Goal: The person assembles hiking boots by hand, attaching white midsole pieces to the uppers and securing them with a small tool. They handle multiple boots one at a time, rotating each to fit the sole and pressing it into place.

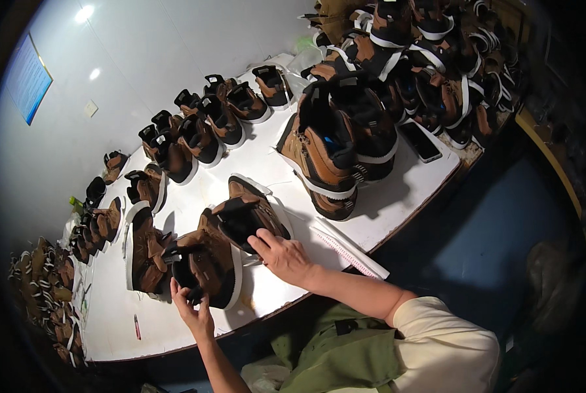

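Near the front edge of the white table, my left hand grips the black padded collar of a brown boot, thumb and fingers on either side of its rim. My right hand is closed on the collar of a second brown boot, just to the right of the first. Both boots have brown uppers, black linings and white sole edges. Another brown boot rests against the left side of the first. The fingertips inside the collars are partly hidden.
Several brown boots line the table toward the wall. Larger boots stand stacked at right, beside a phone and a heap of boots. A paper pad lies at the front edge, a red pen at left.
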Action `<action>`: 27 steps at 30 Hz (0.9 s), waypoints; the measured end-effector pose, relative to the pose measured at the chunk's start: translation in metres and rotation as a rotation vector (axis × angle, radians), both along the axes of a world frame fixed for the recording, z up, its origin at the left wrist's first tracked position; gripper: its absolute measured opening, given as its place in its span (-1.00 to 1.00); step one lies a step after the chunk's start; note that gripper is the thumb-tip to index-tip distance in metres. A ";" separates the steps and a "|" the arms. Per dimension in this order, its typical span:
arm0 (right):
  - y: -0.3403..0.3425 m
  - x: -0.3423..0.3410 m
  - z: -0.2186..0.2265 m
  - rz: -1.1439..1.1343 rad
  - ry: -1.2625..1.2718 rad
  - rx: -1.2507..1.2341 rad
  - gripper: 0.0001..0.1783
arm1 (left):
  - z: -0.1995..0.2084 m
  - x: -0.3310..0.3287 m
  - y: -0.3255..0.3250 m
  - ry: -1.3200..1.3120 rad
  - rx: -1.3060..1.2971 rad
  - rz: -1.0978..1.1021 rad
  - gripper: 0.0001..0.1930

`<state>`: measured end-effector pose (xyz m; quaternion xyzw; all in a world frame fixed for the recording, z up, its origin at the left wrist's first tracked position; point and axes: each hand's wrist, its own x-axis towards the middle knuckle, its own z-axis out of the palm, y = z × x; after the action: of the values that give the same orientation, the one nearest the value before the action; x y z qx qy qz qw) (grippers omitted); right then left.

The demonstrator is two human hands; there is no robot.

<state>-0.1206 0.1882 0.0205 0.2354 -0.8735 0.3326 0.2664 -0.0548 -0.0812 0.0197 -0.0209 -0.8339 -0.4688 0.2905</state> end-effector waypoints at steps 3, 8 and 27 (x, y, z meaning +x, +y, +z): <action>-0.001 -0.003 0.005 -0.004 0.070 -0.103 -0.69 | 0.008 0.017 -0.011 -0.076 0.276 0.036 -0.63; -0.004 -0.006 0.002 -0.049 0.150 -0.126 -0.71 | 0.006 0.020 -0.020 0.064 0.221 0.077 -0.63; -0.011 -0.050 -0.007 -0.148 0.113 -0.015 -0.62 | -0.017 -0.081 0.051 0.143 -0.110 0.172 -0.64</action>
<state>-0.1710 0.1767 0.0132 0.1867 -0.8695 0.3047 0.3410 -0.1359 -0.0301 0.0027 0.0016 -0.8342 -0.3931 0.3868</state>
